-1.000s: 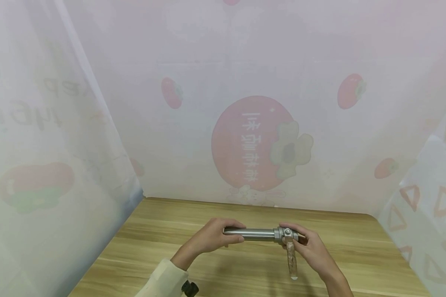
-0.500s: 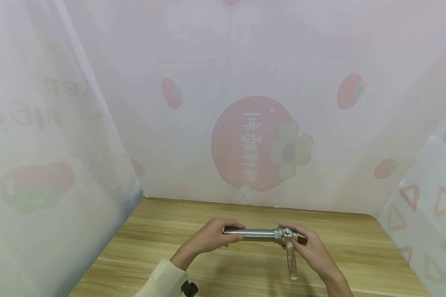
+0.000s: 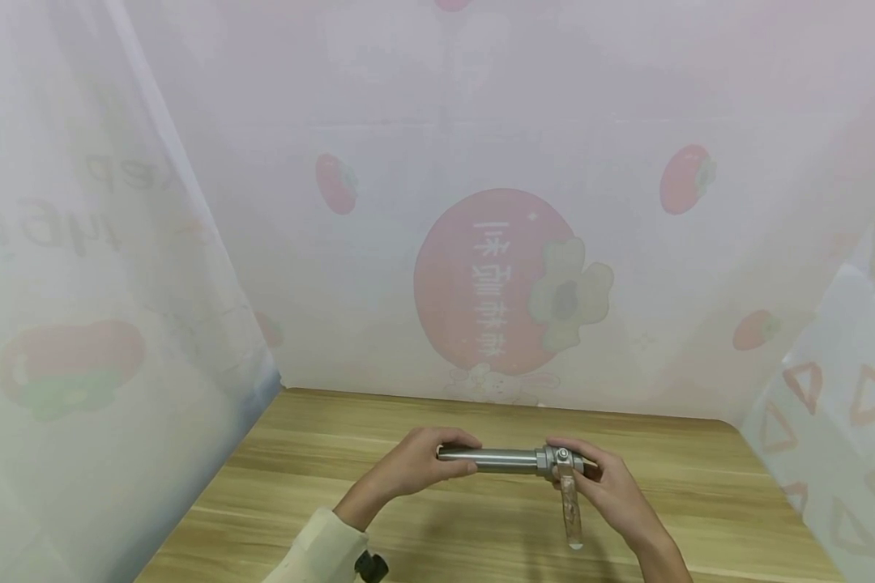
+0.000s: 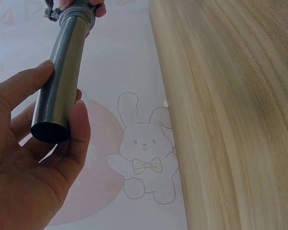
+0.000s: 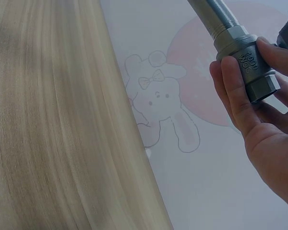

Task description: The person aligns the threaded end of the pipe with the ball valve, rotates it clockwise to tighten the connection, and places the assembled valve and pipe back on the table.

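Note:
A smooth metal pipe (image 3: 506,460) joins a metal ball valve (image 3: 552,462) at its right end, and the two lie level in the air over the table. My left hand (image 3: 417,463) grips the pipe's free end, thumb on one side and fingers on the other, as the left wrist view of the pipe (image 4: 62,79) shows. The right hand (image 3: 612,488) holds the valve body by its sides. From the valve a worn lever handle (image 3: 571,510) points toward me. Raised lettering marks the valve body (image 5: 252,62) in the right wrist view; threads show on the pipe beside it.
Below the hands spreads a wood-grain table (image 3: 321,437). A pale printed curtain (image 3: 379,324) stands behind its far edge, and further curtains (image 3: 102,453) hang at both sides. A dark object (image 3: 372,566) sits at the left sleeve's cuff.

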A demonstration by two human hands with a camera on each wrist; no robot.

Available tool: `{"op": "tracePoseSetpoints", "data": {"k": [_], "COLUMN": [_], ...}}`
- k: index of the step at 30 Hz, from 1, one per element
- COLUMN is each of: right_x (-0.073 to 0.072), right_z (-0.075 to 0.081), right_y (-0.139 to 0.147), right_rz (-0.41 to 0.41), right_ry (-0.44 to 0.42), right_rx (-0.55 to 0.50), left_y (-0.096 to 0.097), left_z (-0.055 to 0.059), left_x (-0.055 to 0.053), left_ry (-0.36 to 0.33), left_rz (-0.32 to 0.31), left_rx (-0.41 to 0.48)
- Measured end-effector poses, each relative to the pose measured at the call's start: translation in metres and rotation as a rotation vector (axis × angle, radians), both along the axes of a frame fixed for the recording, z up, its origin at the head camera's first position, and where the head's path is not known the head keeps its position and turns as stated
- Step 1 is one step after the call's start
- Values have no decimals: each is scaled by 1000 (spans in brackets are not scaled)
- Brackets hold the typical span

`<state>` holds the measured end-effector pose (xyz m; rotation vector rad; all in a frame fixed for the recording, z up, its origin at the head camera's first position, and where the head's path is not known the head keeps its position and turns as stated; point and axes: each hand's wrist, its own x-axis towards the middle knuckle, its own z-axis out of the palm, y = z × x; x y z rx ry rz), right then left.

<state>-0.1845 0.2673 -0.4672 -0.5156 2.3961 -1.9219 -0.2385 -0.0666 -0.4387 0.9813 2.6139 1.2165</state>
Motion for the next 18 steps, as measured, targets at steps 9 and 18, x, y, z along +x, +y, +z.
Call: {"op": "tracePoseSetpoints", "data": {"k": [9,18], "right_x": [-1,-1], "right_z": [-1,-1], "right_y": [1,1], "right_rz": [11,6], "right_ry": [10,7], "right_rx": [0,7], "left_y": [1,1], "left_z": [-1,-1], "left_x": [0,0], "left_ry": [7,4], "left_rz": [-4,-19], "left_rx": [11,23]}}
